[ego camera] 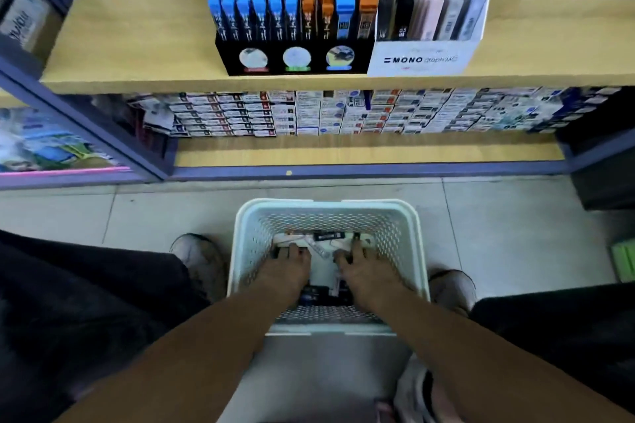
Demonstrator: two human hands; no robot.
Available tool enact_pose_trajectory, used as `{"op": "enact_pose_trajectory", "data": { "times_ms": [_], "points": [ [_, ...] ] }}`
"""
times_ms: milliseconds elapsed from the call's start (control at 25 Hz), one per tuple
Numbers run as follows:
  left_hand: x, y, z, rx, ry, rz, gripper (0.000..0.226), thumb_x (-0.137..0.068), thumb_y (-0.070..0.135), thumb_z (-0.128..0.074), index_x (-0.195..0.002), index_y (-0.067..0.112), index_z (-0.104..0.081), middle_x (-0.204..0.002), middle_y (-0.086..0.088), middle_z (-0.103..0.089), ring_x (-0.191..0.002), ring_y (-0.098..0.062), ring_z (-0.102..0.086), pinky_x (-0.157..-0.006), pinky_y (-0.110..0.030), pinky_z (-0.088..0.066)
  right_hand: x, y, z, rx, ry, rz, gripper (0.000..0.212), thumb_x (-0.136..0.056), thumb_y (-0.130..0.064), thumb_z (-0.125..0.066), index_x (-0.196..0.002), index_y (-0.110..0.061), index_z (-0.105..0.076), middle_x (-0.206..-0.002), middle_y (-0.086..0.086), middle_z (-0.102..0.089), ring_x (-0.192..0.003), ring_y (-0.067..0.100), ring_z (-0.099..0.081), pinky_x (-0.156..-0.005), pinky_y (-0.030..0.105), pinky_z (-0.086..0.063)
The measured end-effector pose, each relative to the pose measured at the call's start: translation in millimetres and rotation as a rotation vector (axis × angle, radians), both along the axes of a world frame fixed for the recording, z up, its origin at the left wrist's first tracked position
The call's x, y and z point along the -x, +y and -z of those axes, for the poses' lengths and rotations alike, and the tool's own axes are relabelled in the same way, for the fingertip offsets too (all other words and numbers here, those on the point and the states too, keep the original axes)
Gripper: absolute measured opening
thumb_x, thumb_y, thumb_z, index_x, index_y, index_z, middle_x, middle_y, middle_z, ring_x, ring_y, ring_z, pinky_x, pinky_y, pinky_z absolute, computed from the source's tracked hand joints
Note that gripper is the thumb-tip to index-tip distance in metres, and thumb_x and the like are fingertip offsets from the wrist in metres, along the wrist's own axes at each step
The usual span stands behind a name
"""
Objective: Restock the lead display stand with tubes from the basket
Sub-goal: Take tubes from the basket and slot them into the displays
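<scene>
Basket (328, 213) open on top, perforated walls closing all four sides; both hands fill its floor. Above basket, bare floor (171, 209), then shelf edge (309, 83). Display stand (292, 58) slots packed; bare shelf left of it.

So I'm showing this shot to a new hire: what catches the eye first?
Both hands, left hand and right hand, reach down among the tubes in the pale basket on the floor. Above, on the wooden shelf, stands the black lead display stand with blue and orange caps.
</scene>
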State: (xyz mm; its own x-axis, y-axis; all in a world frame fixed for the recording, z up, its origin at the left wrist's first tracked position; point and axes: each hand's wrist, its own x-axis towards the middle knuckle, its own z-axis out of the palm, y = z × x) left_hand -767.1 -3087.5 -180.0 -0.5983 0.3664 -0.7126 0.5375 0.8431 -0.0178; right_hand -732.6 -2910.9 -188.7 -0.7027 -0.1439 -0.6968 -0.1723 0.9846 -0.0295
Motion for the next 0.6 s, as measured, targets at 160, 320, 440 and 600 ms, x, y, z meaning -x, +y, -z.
{"op": "enact_pose_trajectory", "data": {
  "times_ms": [160,320,440,600],
  "points": [
    [-6,5,32,-0.004,0.101,0.051,0.091,-0.086,0.026,-0.071,-0.154,0.003,-0.014,-0.156,-0.022,-0.023,-0.142,-0.042,-0.025,-0.111,-0.054,-0.033,-4,2,11,-0.029,0.108,-0.133,0.092,-0.084,-0.017,-0.070,-0.156,-0.014,-0.013,-0.161,0.028,-0.003,-0.141,0.044,-0.028,-0.108,0.052,-0.036],
    [12,2,39,-0.074,0.099,0.048,0.088,-0.080,0.025,-0.076,-0.150,0.011,-0.023,-0.149,-0.015,-0.028,-0.140,-0.038,-0.027,-0.107,-0.053,-0.037,6,1,20,-0.007,0.091,-0.033,0.107,-0.074,-0.031,-0.083,-0.154,-0.012,-0.014,-0.156,0.024,-0.013,-0.135,0.046,-0.030,-0.101,0.051,-0.045],
    [17,5,41,-0.094,0.130,-0.149,0.078,-0.081,0.012,-0.072,-0.145,0.008,-0.028,-0.144,-0.017,-0.036,-0.136,-0.037,-0.033,-0.106,-0.049,-0.042,10,-4,26,-0.015,0.107,0.129,0.104,-0.075,-0.036,-0.082,-0.150,-0.003,-0.018,-0.148,0.025,-0.022,-0.134,0.044,-0.029,-0.100,0.048,-0.048],
    [2,12,44,-0.056,0.079,-0.253,0.077,-0.081,0.025,-0.077,-0.140,0.006,-0.031,-0.141,-0.020,-0.034,-0.133,-0.038,-0.033,-0.104,-0.048,-0.042,5,-18,33,-0.091,0.158,0.062,0.077,-0.088,-0.044,-0.061,-0.138,0.009,-0.034,-0.134,0.023,-0.040,-0.117,0.042,-0.038,-0.102,0.051,-0.038]
  ]
}}
